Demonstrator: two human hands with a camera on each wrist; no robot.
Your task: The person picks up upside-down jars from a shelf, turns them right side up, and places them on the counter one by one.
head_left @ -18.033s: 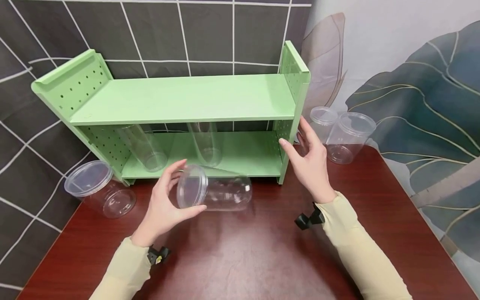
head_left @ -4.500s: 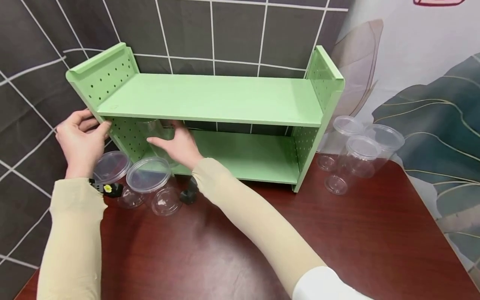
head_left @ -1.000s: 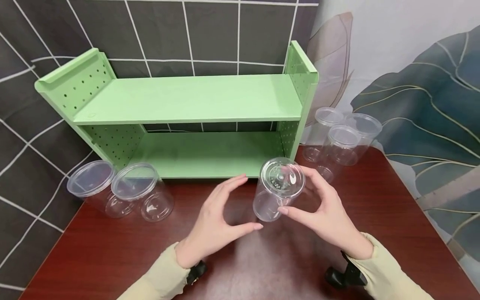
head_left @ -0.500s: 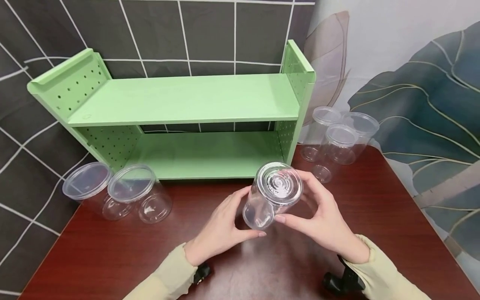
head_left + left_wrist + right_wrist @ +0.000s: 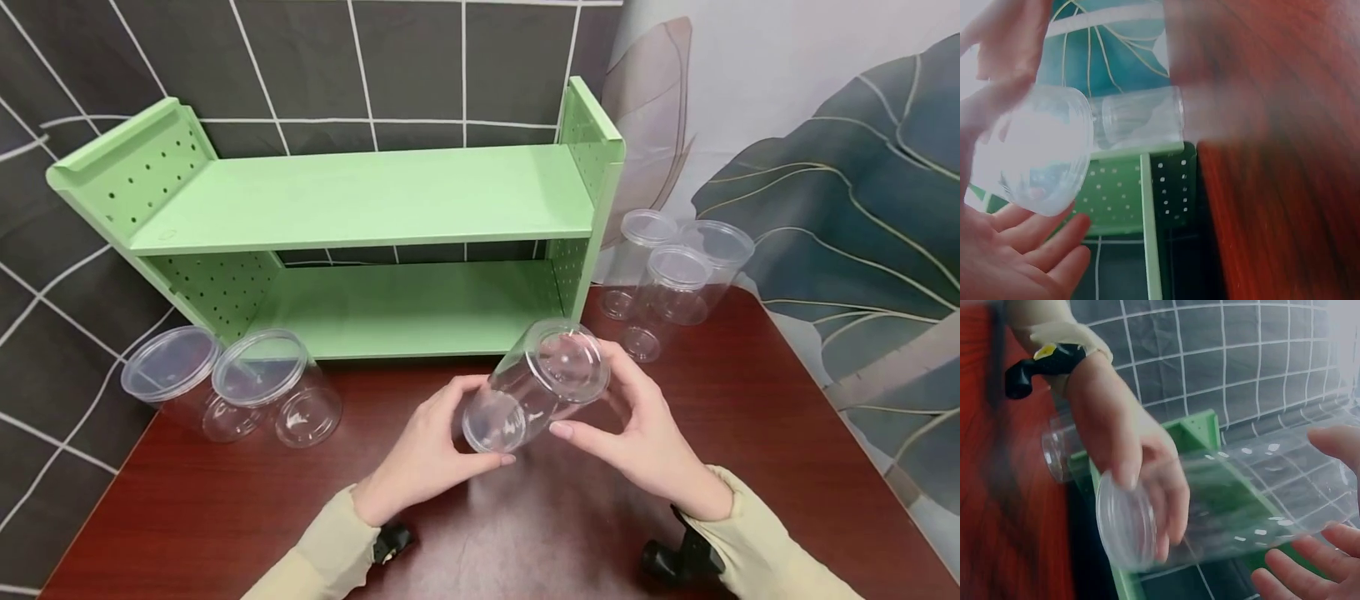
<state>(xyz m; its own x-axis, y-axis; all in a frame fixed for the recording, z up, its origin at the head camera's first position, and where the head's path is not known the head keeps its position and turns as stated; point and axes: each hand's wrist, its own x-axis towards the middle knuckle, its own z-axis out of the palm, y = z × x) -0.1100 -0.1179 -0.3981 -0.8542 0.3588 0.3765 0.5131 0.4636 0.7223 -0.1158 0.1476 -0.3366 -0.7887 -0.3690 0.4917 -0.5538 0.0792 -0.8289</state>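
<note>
Both hands hold a clear cylindrical plastic jar (image 5: 536,387) above the table in front of the shelf. It is tilted, its base end up toward the right and its lid (image 5: 491,423) down at the left. My left hand (image 5: 423,454) grips the lid end between thumb and fingers; in the right wrist view those fingers curl over the lid (image 5: 1125,522). At the base end, my right hand (image 5: 641,421) grips the jar, with the thumb in front and the fingers mostly hidden behind. Part of the jar (image 5: 1047,150) looks washed out by glare in the left wrist view.
A light green two-tier metal shelf (image 5: 375,196) stands behind the hands on the dark red table (image 5: 525,542). Two wide lidded jars (image 5: 258,367) stand at its left end. Three clear lidded jars (image 5: 678,267) are grouped at its right. A tiled-pattern wall backs it.
Earlier my right hand reached to a jar on the lower shelf; that jar is now out in front. My left hand has taken its lid end, and the jar has tipped further over.
</note>
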